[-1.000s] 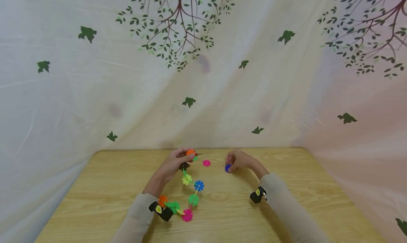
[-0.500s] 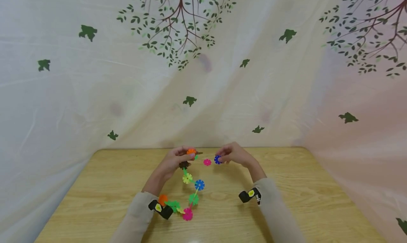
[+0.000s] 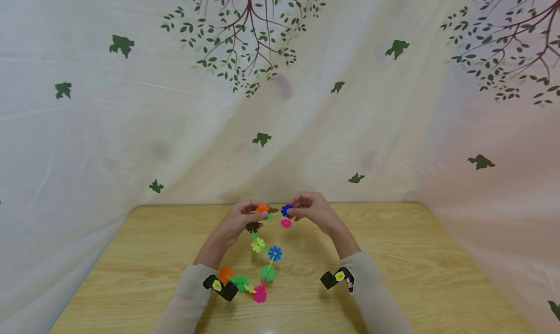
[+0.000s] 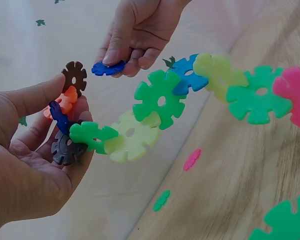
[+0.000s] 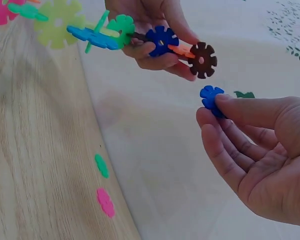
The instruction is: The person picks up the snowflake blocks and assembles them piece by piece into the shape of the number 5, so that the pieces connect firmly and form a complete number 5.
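My left hand [image 3: 238, 222] grips one end of a chain of interlocking plastic snowflake discs [image 4: 160, 100]. Near its fingers are an orange disc [image 4: 66, 101], a dark blue disc [image 5: 161, 41] and, at the tip, a brown disc [image 5: 203, 60] pointing right. From there the chain hangs toward me through yellow, blue, green and pink discs, partly behind the left wrist. Between thumb and fingers my right hand [image 3: 316, 213] pinches a single blue snowflake disc [image 5: 212, 100]. In the right wrist view this disc is close to the brown one, with a small gap between them.
A loose pink disc [image 3: 286, 223] and a loose green disc [image 5: 101, 166] lie on the wooden table [image 3: 393, 256] near its far edge. Behind the table hangs a pale curtain [image 3: 210, 144] printed with leaves and branches.
My right hand has lifted the blue disc off the table and carried it left, toward the brown end of the chain. The left hand stays nearly still with its hold.
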`<state>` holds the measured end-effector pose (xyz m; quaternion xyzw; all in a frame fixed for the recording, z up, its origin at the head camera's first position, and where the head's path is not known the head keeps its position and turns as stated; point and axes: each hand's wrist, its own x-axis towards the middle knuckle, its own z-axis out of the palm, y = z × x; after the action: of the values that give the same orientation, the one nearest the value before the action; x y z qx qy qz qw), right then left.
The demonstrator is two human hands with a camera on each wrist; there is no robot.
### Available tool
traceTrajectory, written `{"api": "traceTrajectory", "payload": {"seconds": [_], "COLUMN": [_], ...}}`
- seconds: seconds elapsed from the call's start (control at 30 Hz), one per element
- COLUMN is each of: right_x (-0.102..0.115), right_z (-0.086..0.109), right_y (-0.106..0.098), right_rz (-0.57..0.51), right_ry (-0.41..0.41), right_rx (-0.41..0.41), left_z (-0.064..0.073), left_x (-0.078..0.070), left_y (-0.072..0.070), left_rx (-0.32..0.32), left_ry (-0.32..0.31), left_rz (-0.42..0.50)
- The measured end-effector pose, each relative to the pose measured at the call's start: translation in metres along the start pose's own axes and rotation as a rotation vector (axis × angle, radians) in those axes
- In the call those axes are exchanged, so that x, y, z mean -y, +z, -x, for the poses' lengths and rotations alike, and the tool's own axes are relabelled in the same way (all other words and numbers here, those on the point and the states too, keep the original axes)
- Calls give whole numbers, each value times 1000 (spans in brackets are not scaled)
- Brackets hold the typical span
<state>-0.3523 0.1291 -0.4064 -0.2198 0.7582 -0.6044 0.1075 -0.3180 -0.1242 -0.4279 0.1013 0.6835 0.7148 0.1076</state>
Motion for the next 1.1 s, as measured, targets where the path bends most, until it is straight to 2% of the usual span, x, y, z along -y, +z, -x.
{"api": "traceTrajectory", "payload": {"seconds": [0.23, 0.6, 0.67, 0.83, 1.1], "right_x": [3, 9, 10, 10, 6], "right_z": [1, 4, 4, 3, 0], "right_y": [9, 16, 18, 23, 26], "right_rz": [-77, -119, -122, -125, -108], "right_ry": [-33, -84, -89, -103, -120], "right_rx": [-16, -34, -45, -87, -150], "left_z": [1, 0, 1, 2, -1], "left_x": [-1, -2, -2, -4, -1], "left_y": [-4, -4, -4, -3, 4], "left_rx": [17, -11, -4, 21, 41], "left_ry": [5, 1, 15, 54, 54], "left_rz": [-10, 0, 3, 61, 124]}}
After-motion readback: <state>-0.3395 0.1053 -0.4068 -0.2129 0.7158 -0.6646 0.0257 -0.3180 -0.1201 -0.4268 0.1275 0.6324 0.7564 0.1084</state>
